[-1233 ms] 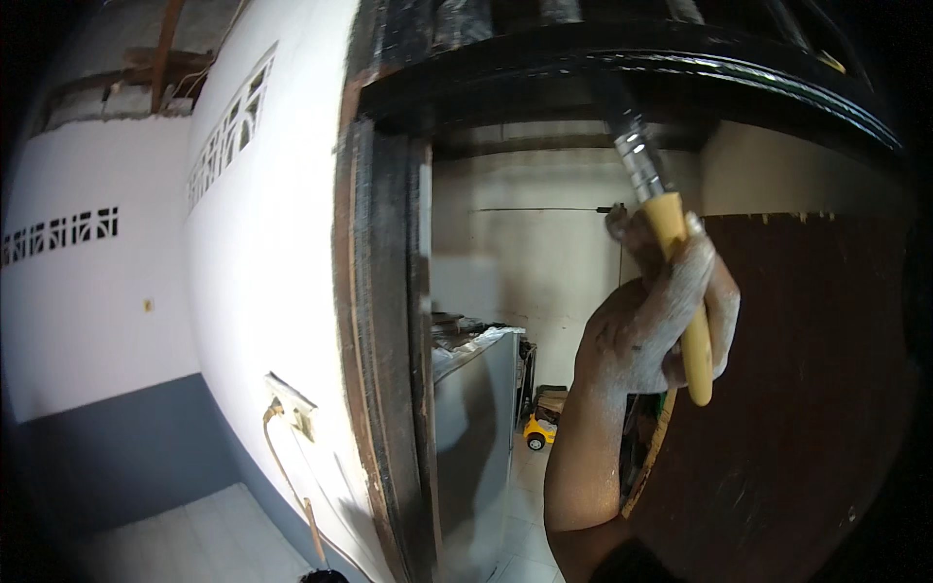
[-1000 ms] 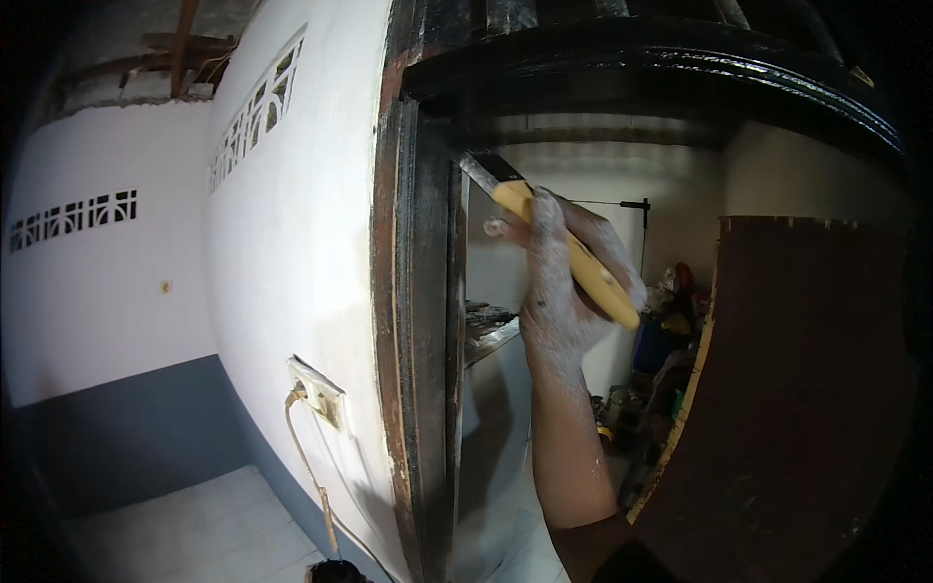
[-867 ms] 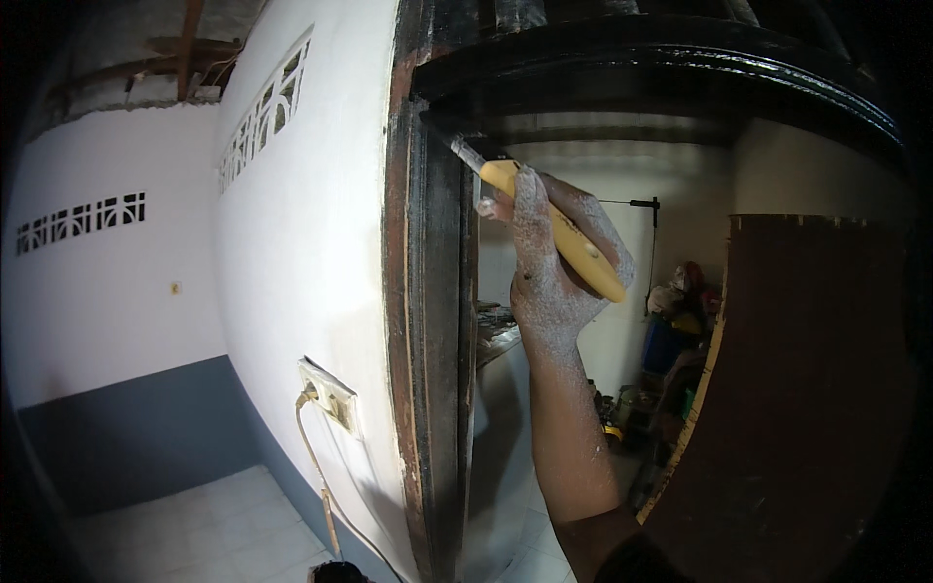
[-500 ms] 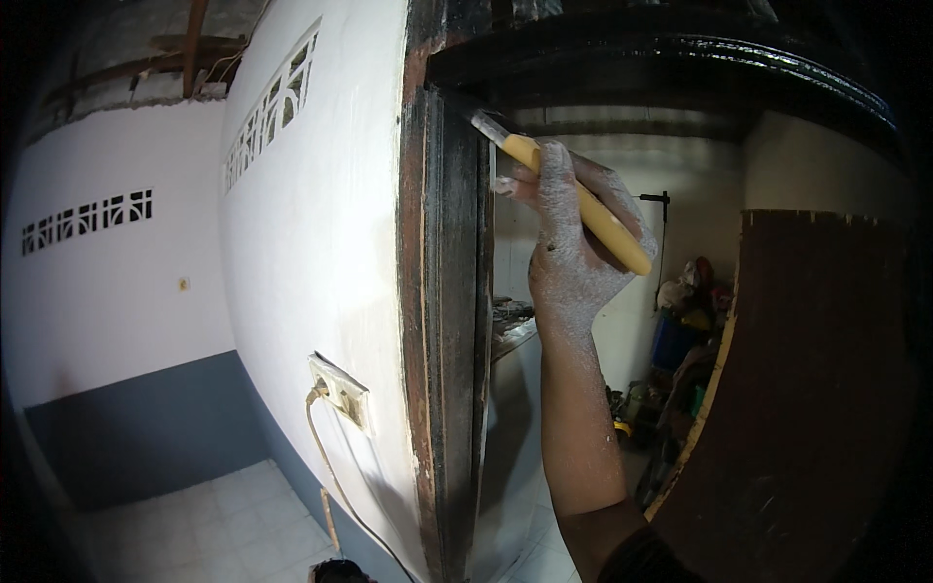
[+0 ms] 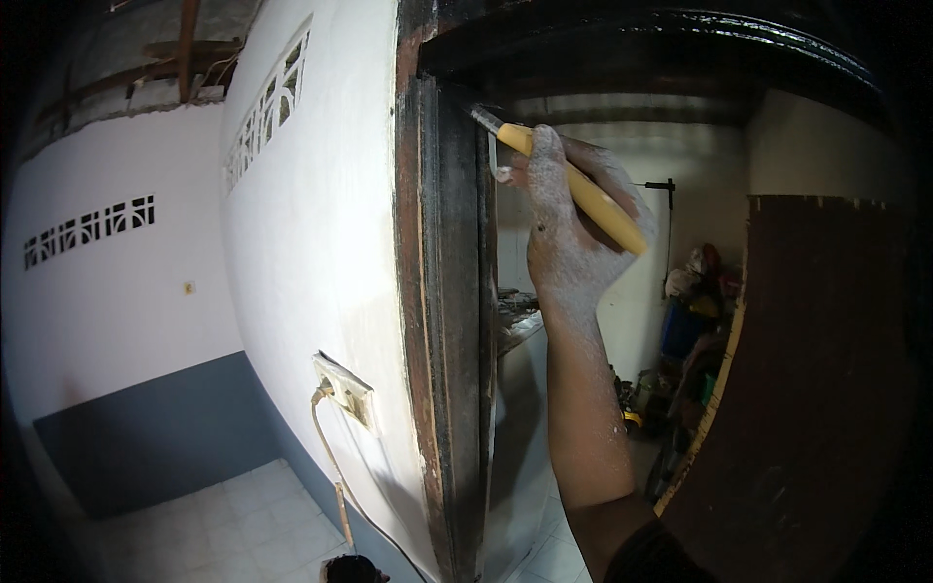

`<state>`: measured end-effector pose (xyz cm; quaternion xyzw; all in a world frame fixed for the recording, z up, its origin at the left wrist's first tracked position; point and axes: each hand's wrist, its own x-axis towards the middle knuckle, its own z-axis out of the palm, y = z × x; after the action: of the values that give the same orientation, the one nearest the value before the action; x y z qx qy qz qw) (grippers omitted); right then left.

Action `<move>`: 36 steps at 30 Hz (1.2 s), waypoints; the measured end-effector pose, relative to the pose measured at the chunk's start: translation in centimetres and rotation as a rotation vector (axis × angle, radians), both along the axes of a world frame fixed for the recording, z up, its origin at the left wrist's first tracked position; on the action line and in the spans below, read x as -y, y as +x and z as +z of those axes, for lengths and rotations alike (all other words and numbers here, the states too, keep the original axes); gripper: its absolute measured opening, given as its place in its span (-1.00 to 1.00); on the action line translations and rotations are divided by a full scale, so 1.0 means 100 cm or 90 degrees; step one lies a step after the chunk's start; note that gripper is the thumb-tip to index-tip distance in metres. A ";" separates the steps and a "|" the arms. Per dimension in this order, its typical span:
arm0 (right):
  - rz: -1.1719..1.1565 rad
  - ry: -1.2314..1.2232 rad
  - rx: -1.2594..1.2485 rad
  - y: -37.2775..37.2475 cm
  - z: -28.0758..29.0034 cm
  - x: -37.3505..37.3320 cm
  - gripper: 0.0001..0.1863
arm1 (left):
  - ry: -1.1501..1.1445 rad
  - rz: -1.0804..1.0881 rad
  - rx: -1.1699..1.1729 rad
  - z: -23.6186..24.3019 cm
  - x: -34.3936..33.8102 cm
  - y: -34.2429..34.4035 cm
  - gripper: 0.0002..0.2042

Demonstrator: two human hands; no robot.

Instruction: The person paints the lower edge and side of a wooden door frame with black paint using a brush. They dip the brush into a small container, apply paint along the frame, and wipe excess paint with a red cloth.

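My right hand (image 5: 569,248), dusted with white, is raised in front of a doorway. Its fingers are closed around the yellow handle of a paintbrush (image 5: 607,214), which slants up to the left. The brush's bristle end meets the dark upper corner of the door frame (image 5: 457,291), where the upright joins the glossy black top beam (image 5: 622,58). The bristle tips merge with the dark surface there. My left hand does not show. At the lower edge, a dark rounded thing (image 5: 352,570) is cut off, and its kind is unclear.
Left of the frame, a white wall (image 5: 330,223) carries a socket (image 5: 348,394) with a plugged-in cable hanging down. A brown panel (image 5: 826,389) stands on the right. Piled household things (image 5: 690,311) lie beyond the doorway. Pale floor tiles (image 5: 224,525) show at lower left.
The view has shifted slightly. My right hand keeps its grip on the paintbrush, whose tip stays near the frame's upper corner. The handle has tilted a little.
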<state>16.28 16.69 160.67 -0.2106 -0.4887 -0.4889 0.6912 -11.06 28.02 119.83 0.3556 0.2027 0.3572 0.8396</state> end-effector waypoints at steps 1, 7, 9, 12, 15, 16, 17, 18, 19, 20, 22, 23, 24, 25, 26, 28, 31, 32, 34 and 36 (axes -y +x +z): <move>-0.069 0.026 0.047 -0.002 0.000 0.002 -0.80 | 0.041 0.023 -0.029 -0.008 -0.005 0.003 -0.74; -0.347 0.060 0.227 -0.018 0.011 0.001 -0.78 | 0.168 0.064 -0.067 -0.048 -0.024 0.008 -0.68; -0.410 -0.045 0.207 -0.019 0.009 0.011 -0.77 | 0.273 0.095 -0.072 -0.046 -0.019 0.010 -0.67; -0.433 -0.034 0.276 -0.020 0.008 0.013 -0.72 | 0.533 0.131 -0.195 -0.021 -0.021 -0.007 -0.67; -0.516 -0.043 0.285 -0.051 0.013 0.025 -0.83 | 0.068 -0.023 -0.044 -0.064 -0.074 -0.004 -0.51; -0.540 -0.071 0.305 -0.053 0.019 0.023 -0.82 | 0.233 0.005 -0.111 -0.047 -0.075 -0.008 -0.49; -0.571 -0.102 0.325 -0.054 0.025 0.024 -0.82 | 0.400 0.025 -0.174 -0.013 -0.067 -0.013 -0.47; -0.598 -0.138 0.284 -0.060 0.024 0.027 -0.82 | 0.570 0.047 -0.232 0.013 -0.065 -0.019 -0.46; -0.622 -0.170 0.244 -0.071 0.025 0.031 -0.82 | 0.576 0.037 -0.219 0.026 -0.072 -0.022 -0.44; -0.641 -0.205 0.203 -0.080 0.025 0.033 -0.82 | 0.577 0.027 -0.210 0.034 -0.078 -0.027 -0.43; -0.618 -0.167 0.201 -0.088 0.030 0.035 -0.80 | 0.592 0.003 -0.205 0.038 -0.098 -0.029 -0.41; -0.690 -0.162 0.217 -0.093 0.036 0.038 -0.79 | 0.606 -0.012 -0.209 0.036 -0.109 -0.028 -0.40; -0.760 -0.158 0.234 -0.098 0.043 0.040 -0.79 | 0.621 -0.027 -0.212 0.035 -0.119 -0.027 -0.39; -0.726 -0.197 0.234 -0.094 0.046 0.034 -0.79 | 0.640 -0.026 -0.206 0.037 -0.126 -0.028 -0.38; -0.711 -0.246 0.190 -0.095 0.042 0.030 -0.80 | 0.659 -0.026 -0.199 0.041 -0.132 -0.028 -0.38; -0.696 -0.306 0.149 -0.108 0.039 0.034 -0.76 | 0.663 -0.047 -0.187 0.041 -0.144 -0.026 -0.37; -0.736 -0.272 0.167 -0.119 0.047 0.039 -0.70 | 0.625 -0.098 -0.168 0.030 -0.160 -0.019 -0.36; -0.739 -0.273 0.167 -0.120 0.049 0.035 -0.70 | 0.617 -0.105 -0.157 0.025 -0.165 -0.017 -0.36; -0.743 -0.278 0.169 -0.120 0.053 0.027 -0.69 | 0.608 -0.120 -0.147 0.021 -0.171 -0.012 -0.35; -0.651 -0.338 0.134 -0.120 0.054 0.030 -0.72 | 0.607 -0.133 -0.147 0.018 -0.175 -0.010 -0.35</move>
<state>4.27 13.70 166.03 -0.5356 -0.4970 -0.6396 0.2389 -12.01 45.52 121.67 0.7556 0.0719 0.2820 0.5868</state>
